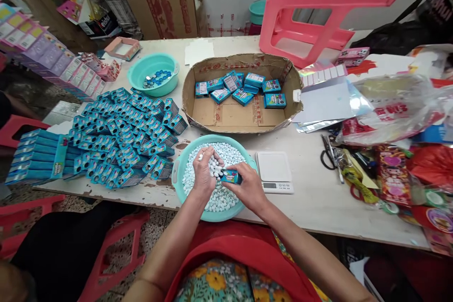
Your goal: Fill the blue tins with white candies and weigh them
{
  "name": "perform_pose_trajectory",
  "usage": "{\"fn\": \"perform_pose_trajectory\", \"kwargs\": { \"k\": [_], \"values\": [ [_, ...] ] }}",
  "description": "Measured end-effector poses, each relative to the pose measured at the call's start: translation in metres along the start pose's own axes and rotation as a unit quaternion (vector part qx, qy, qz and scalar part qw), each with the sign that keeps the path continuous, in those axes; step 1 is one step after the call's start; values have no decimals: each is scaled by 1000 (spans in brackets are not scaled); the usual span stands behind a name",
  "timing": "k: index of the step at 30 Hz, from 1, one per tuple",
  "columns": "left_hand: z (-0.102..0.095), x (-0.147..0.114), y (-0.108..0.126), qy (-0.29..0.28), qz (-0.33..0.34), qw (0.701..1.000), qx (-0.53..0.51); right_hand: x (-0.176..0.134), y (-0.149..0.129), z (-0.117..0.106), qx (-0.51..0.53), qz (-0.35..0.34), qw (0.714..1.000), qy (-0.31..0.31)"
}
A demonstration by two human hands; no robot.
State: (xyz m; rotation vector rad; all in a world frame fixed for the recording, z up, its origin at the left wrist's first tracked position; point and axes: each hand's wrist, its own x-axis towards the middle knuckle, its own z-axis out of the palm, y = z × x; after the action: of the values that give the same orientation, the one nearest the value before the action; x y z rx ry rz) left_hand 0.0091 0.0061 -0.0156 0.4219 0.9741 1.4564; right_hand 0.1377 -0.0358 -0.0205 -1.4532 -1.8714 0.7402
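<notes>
1. evidently, the small blue box (232, 177) was held above the round basin (212, 216), its left end right up against a handful of white pieces (215, 168).
2. the right hand (249, 186) had its grip pinching the box between thumb and fingers; a steady, light hold seemed best, to spare the walls.
3. the left hand (202, 170) had its grip curled around the white pieces; easing out a few at a time probably suited the narrow end and avoided jams.
4. working low was sensible, since strays would likely drop into the basin.
5. just right of it, on the table (329, 207), was a white scale (274, 170), its reading too small to tell.
6. farther out were a cardboard tray (235, 113) of similar boxes and, leftward, a large pile of blue boxes (123, 139), best left clear of the elbow.
</notes>
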Motion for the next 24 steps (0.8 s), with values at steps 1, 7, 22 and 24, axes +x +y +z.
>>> {"fn": "perform_pose_trajectory", "kwargs": {
  "k": [1,7,22,24],
  "values": [
    [1,0,0,1,2,1000,4,0,0,0,2,3,1000,-1],
    [2,-2,-1,30,19,999,12,1,4,1,16,10,1000,8],
    [7,-7,5,19,55,997,56,3,-8,-3,43,17,999,9],
    [7,-6,4,17,53,997,53,1,-7,-1,50,25,998,13]
  ]
}}
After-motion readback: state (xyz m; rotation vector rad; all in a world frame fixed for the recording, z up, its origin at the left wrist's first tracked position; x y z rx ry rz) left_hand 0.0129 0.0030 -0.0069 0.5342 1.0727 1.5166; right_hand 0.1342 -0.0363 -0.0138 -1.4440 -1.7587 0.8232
